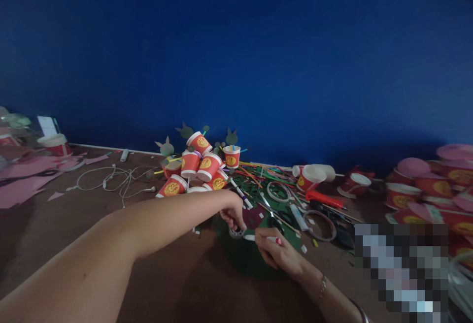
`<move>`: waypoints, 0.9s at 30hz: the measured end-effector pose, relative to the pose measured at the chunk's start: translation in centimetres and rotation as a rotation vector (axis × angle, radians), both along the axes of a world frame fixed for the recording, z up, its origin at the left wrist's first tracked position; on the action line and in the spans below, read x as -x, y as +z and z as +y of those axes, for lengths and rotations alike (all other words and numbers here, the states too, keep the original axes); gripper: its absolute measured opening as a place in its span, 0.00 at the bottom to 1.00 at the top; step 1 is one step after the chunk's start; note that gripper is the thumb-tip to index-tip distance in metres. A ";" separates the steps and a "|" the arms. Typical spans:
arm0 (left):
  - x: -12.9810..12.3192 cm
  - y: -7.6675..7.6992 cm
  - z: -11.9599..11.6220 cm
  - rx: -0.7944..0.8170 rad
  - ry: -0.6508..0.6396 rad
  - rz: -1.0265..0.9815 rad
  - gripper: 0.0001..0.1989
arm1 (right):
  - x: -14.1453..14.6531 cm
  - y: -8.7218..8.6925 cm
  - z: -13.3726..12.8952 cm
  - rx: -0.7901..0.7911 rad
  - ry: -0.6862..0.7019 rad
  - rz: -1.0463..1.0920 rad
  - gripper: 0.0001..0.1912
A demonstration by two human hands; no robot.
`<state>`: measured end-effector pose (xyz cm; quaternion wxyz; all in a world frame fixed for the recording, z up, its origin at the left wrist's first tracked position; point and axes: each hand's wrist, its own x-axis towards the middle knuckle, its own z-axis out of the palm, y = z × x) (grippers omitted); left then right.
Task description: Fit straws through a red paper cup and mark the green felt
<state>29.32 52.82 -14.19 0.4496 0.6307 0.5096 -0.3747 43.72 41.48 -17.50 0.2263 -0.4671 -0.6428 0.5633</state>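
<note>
My left hand (pixel 233 209) reaches down with its fingers curled together at a small white ring (pixel 237 234), which looks like a roll of tape; the fingers partly cover it. In my right hand (pixel 271 248) is a white marker pen (pixel 250 238) with a red end, its tip pointing left at the ring. Under both hands lies a dark green paper sheet (pixel 254 267) on the brown table. A dark red paper piece (pixel 252 217) and scissors (pixel 271 210) lie just beyond my hands.
Red paper cups (pixel 210 166) with paper animal heads are piled behind my left hand. Coloured sticks (pixel 254 171), a clear tape roll (pixel 279 191) and a red glue gun (pixel 325 199) lie right of them. White earphones (pixel 127 180) lie left; pink-topped cups (pixel 414 168) stand right. A blue wall (pixel 236 57) rises behind.
</note>
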 end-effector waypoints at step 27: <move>3.0 -1.0 -4.8 -0.818 -0.003 -0.283 0.07 | -0.4 -4.4 2.0 -0.212 -0.292 0.253 0.07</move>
